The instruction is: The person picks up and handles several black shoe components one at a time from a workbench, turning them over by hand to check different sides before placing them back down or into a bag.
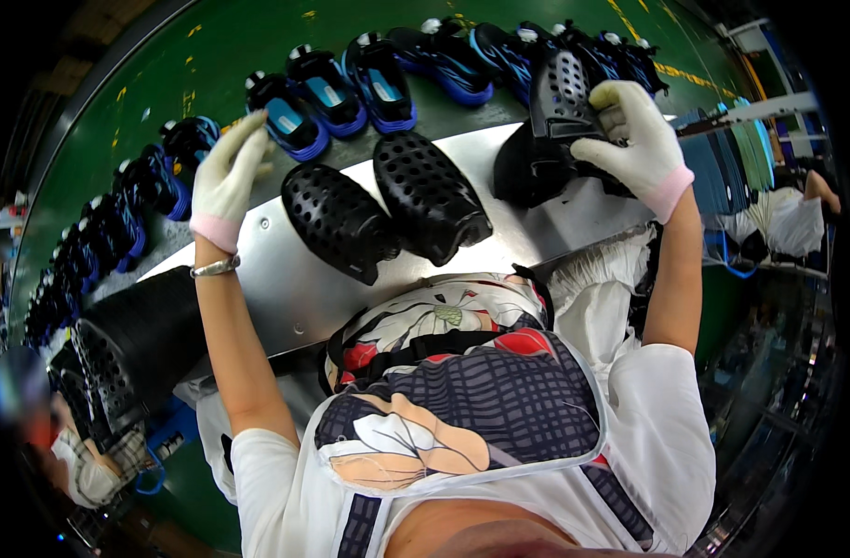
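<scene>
Two black, shoe-shaped plastic pieces with round holes, a left one (330, 209) and a right one (420, 181), lie side by side on the metal table (523, 228). My left hand (228, 181), in a white glove with a pink cuff, is raised at the left, near the blue and black sneakers (287, 121). Its fingers are stretched out and it holds nothing. At the right, my gloved right hand (634, 144) is beside an upright perforated piece (563, 88) above other black pieces (527, 167). Its thumb and fingers are apart.
Blue and black sneakers curve along the far side, with a left group (151, 181) and a right group (439, 60). A stack of nested black perforated pieces (146, 321) lies at the left. Another person (86, 465) is at the lower left. White cloth (597, 288) hangs beside me.
</scene>
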The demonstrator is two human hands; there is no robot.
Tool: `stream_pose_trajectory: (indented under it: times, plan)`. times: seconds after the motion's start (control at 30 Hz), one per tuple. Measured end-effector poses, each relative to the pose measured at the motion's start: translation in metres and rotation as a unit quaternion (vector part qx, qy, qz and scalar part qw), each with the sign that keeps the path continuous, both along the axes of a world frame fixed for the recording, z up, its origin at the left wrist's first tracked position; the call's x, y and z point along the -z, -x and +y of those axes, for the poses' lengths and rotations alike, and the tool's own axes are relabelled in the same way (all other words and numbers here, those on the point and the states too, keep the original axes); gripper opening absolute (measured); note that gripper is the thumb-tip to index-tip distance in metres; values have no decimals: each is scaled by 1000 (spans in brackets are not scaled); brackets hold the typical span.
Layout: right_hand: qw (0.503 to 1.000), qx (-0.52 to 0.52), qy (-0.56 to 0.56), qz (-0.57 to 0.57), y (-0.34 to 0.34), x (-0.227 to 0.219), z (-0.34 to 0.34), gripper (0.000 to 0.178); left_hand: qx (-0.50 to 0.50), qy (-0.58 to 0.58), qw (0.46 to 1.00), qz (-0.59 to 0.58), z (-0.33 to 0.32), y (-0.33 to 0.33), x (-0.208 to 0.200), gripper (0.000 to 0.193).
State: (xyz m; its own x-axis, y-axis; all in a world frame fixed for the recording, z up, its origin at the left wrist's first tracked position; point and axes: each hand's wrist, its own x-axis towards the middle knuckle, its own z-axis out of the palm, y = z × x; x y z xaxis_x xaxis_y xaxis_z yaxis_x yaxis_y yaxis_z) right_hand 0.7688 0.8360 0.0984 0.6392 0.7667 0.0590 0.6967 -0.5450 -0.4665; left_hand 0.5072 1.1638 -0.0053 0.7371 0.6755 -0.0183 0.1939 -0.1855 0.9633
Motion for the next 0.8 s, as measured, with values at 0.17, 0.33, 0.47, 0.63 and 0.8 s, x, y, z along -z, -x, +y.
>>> stream_pose_trajectory:
  times: [0.17,0.33,0.47,0.63,0.8]
  plan:
    - [970,-219,-99,-26,31,-26,76,58,129,134,964,-189,-30,-28,-54,49]
    - [912,-377,-159,-27,80,-27,147,58,105,347,884,-296,-46,-28,-70,66]
    - [919,-352,-110,137,95,-23,179,47,-20,296,890,-346,-34,-16,-64,49]
    - [940,-339,-18,36,107,-6,205,39,-129,235,887,-375,-27,-22,-40,31]
    - [946,-308,99,24,101,10,224,33,-152,234,918,-280,-8,-22,-7,35]
